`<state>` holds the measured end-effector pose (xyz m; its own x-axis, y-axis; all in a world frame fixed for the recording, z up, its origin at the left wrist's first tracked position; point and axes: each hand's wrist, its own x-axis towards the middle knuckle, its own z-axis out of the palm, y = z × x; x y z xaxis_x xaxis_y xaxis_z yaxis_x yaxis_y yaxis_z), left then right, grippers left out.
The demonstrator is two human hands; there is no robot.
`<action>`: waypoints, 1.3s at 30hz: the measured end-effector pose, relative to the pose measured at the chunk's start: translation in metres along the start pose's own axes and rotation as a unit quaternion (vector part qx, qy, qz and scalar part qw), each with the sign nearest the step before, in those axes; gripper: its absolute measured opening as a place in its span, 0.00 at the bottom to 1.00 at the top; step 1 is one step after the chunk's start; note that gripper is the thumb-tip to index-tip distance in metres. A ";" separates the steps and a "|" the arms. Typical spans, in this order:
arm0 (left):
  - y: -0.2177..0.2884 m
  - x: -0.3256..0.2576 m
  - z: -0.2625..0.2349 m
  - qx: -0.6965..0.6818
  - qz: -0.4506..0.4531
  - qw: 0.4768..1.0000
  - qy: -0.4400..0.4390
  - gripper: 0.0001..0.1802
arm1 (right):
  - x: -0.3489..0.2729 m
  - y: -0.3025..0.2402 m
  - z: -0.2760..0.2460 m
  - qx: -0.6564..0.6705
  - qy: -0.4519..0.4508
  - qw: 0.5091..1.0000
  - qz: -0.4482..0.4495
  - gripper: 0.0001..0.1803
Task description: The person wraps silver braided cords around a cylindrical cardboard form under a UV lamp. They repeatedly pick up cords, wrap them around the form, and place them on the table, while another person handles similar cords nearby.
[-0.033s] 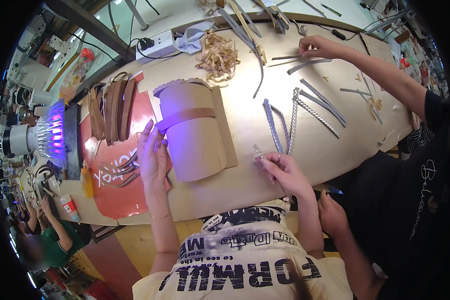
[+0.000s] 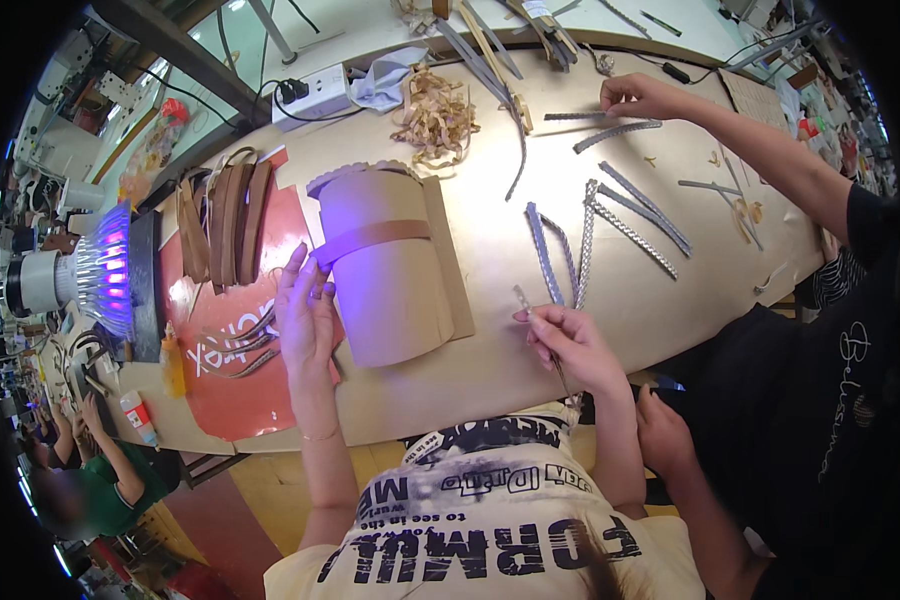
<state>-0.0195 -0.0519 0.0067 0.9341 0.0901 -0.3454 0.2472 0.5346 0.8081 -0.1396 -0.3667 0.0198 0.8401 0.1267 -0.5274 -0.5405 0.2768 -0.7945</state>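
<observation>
Workshop interior, seen in the head view: one worktable, covered in tan sheeting and strewn with strips.

Item: curved tan form, scalloped at its far end, placed left of the worktable's middle, partly over a flat tan board.
Item: brown band, laid across the upper part of the form. Its left end is met by the fingertips of the left hand; whether it is pinched or only touched cannot be told.
Item: narrow silvery strip, held above the worktable's front edge, pinched between thumb and forefinger of the right hand.

Left part of the worktable: red sheet, on which brown straps are bundled; amber bottle beside it; lamp, lit violet, near the left edge.

Far edge: white power strip, with a tangle of thin tan strips heaped nearby.

Right part: braided silvery straps, spread at angles beyond the right hand. Toward the far right corner, a dark strip is held by a co-worker's hand; the co-worker's other hand is positioned beside the wearer's right forearm.
</observation>
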 end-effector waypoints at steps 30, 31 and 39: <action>-0.002 0.007 0.001 -0.036 0.000 0.999 -0.006 0.18 | 0.030 -0.053 -0.022 0.541 -0.137 0.825 -0.095 0.23; -0.002 0.008 0.000 -0.043 0.000 0.999 -0.019 0.18 | 0.031 -0.053 -0.023 0.536 -0.144 0.825 -0.108 0.23; -0.002 0.012 -0.006 -0.036 -0.001 0.999 -0.019 0.19 | 0.028 -0.054 -0.024 0.576 -0.137 0.799 -0.109 0.22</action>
<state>-0.0101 -0.0470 -0.0021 0.9430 0.0577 -0.3278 0.2312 0.5947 0.7699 -0.0879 -0.4012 0.0404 0.9723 0.1165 -0.2028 -0.1130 0.9932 0.0287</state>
